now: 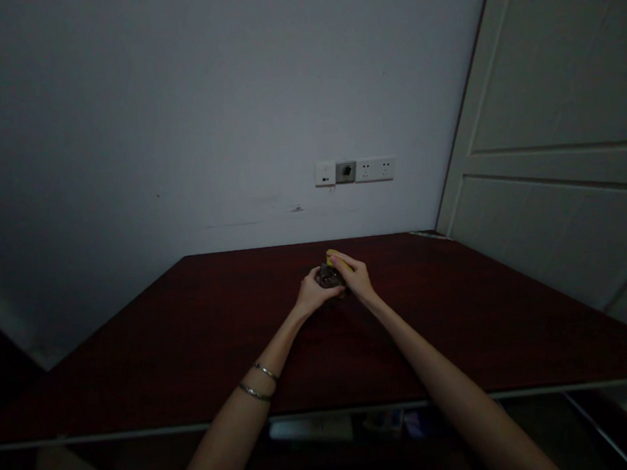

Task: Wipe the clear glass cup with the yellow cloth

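Around a small dark, shiny object [328,276], my left hand [312,291] is closed, its thumb along the near side. The object looks brownish and uneven, but its kind is too dim to make out. My right hand [355,274] pinches a small yellow sponge-like block [333,257] at the upper right of the dark object. The block is right beside the object, and I cannot tell whether they touch. Both hands are close together over the far middle of the dark red table [234,331]. My fingers hide much of both things.
A pale wall [225,125] rises behind the table, with a row of sockets [374,170] above its far edge. On the right stands a white panelled door [553,131]. Below the near edge, dim items [310,430] lie on a shelf.
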### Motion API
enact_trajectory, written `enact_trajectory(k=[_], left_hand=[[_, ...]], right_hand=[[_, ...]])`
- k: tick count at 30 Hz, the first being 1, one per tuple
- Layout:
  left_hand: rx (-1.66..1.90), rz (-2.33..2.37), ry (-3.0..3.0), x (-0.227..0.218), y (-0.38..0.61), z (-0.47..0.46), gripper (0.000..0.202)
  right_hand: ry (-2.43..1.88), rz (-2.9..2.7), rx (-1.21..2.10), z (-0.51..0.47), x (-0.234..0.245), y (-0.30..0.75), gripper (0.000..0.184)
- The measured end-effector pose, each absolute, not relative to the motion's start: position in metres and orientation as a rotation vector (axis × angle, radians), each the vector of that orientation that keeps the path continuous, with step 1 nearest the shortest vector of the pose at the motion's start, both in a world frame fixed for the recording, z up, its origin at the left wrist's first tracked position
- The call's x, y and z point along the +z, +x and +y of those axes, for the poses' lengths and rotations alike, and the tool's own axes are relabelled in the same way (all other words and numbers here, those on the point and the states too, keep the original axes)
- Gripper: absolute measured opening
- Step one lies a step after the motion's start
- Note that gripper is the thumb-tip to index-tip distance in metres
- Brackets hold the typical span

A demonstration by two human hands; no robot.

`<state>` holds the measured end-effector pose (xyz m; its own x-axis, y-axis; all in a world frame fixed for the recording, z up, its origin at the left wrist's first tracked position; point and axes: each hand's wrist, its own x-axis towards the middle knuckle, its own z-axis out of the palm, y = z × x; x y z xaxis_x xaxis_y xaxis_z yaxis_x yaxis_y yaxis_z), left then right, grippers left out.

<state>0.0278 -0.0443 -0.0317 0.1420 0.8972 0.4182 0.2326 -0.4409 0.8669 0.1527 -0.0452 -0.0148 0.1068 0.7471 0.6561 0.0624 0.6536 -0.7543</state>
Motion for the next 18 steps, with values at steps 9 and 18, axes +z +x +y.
enact_trajectory(k=[9, 18], left_hand=[[1.257, 0.908, 1.369, -0.034, 0.028, -0.042, 0.051], [1.330, 0.960, 1.582, -0.030, 0.027, -0.043, 0.058]], right_hand=[[-0.607, -1.580, 0.660, -0.055, -0.008, 0.156, 0.023], [-0.727, -1.317, 0.689, -0.046, -0.014, 0.153, 0.034]])
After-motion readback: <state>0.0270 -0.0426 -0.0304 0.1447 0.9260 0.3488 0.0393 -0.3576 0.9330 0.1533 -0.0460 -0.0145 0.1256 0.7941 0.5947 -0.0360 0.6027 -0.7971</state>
